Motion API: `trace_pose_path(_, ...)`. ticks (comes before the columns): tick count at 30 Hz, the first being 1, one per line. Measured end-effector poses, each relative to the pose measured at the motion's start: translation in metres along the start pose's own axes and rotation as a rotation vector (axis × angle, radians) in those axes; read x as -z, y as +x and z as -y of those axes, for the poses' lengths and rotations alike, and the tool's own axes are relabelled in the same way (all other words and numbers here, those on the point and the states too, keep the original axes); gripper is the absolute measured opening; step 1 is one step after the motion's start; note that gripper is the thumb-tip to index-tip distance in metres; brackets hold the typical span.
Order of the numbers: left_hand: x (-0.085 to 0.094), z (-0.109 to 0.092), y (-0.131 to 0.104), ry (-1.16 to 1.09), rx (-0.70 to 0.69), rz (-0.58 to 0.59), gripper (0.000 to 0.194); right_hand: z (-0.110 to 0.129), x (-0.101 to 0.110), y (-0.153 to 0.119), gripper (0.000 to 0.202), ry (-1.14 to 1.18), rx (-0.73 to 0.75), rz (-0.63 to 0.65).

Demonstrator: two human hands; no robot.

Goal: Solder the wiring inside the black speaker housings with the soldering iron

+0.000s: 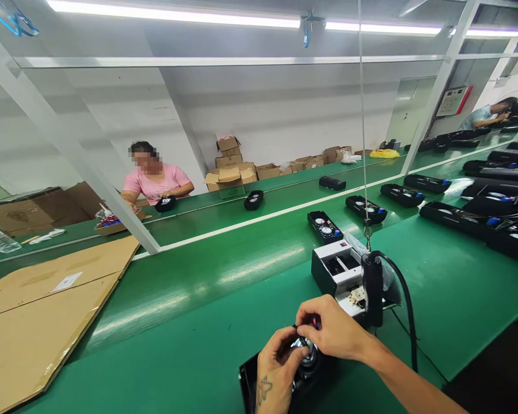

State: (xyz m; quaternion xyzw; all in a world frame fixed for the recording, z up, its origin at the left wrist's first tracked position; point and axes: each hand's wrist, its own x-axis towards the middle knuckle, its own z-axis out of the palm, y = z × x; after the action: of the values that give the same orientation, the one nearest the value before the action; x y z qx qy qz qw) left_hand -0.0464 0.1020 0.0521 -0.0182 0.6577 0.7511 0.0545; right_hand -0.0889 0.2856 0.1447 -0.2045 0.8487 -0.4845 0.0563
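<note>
Ok, both hands on the glossy black plastic housing (259,382) at near edge of green bench mat (190,322). Left hand (276,368) curled round its shiny round metal speaker part (304,351); right hand (332,330) pinching small red/blue wires (314,325) above it. IMO keep housing pinned flat, pinch wires close to ends.

Black speaker housing (252,382) lying flat at 6 o'clock on the green surface (190,322); round silver driver (305,351) seated face-up inside, partly hidden.

Left hand (276,368), wrist tattooed, and right hand (330,330) meet low centre, fingers curled in a pinching grip.
</note>
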Motion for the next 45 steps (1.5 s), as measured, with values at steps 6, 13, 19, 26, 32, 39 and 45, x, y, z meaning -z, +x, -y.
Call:
trace_pose_path(6,-0.008,-0.011,-0.002,-0.077,0.023,-0.114,0.050,-0.010,-0.017,-0.025,0.025,-0.018,0.306,-0.182)
trace_pose_path(13,-0.004,-0.011,-0.005,-0.160,0.003,-0.082,0.044,-0.026,-0.030,-0.033,0.016,0.247,0.141,-0.218)
trace_pose_path(19,-0.003,-0.018,-0.002,-0.148,-0.020,-0.106,0.047,-0.025,-0.032,-0.034,0.024,0.183,0.219,-0.207)
trace_pose_path(26,0.005,-0.008,0.000,-0.052,-0.093,-0.184,0.035,-0.021,-0.025,-0.034,0.024,0.073,0.300,-0.134)
trace_pose_path(32,0.011,0.000,-0.006,0.023,-0.160,-0.234,0.033,-0.020,-0.020,-0.040,0.024,0.352,-0.047,-0.044)
trace_pose_path(39,0.012,0.005,-0.008,0.055,-0.174,-0.204,0.033,-0.019,-0.033,-0.035,0.026,0.459,-0.268,-0.042)
trace_pose_path(45,0.013,0.004,-0.005,0.079,-0.173,-0.160,0.033,-0.016,-0.037,-0.036,0.018,0.265,-0.158,-0.085)
